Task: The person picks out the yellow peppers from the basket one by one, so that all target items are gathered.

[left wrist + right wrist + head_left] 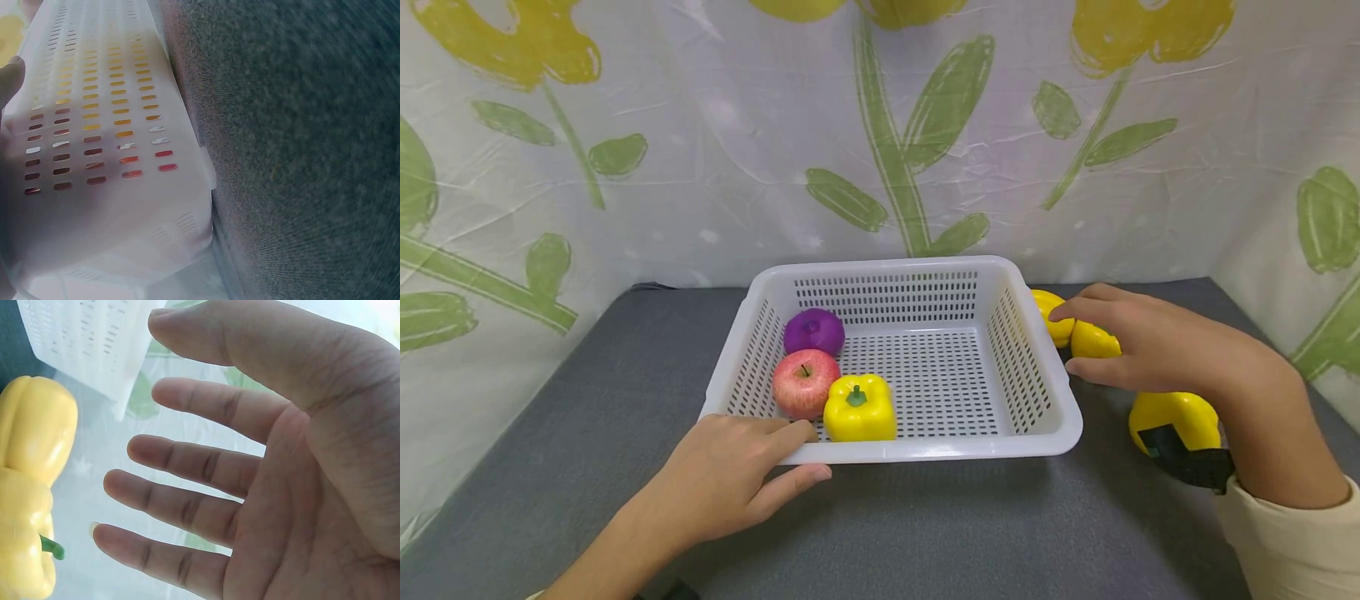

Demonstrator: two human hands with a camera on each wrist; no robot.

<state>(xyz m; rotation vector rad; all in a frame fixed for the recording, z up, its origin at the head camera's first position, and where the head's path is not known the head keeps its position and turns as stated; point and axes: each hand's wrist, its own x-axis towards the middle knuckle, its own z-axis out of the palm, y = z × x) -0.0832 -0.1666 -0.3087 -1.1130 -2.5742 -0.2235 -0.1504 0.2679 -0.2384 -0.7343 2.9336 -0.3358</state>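
A white plastic basket (925,452) with slotted walls stands before me. In it a purple round vegetable (814,332), a red apple (806,383) and a yellow bell pepper (861,410) sit together on the left side. My left hand (737,471) grips the basket's near rim by its left corner, fingers over the edge and thumb outside. Beyond the right wall, my right hand (1157,337) hovers with fingers spread above two yellow bell peppers (1093,342); its palm holds nothing in the right wrist view. The farther of those peppers (1052,317) is partly behind the basket's rim.
Another yellow item (1176,421) lies under my right wrist, partly covered by the black wrist camera (1187,458). The grey cloth-covered table (925,533) extends to a flower-patterned curtain (722,167) behind and at both sides.
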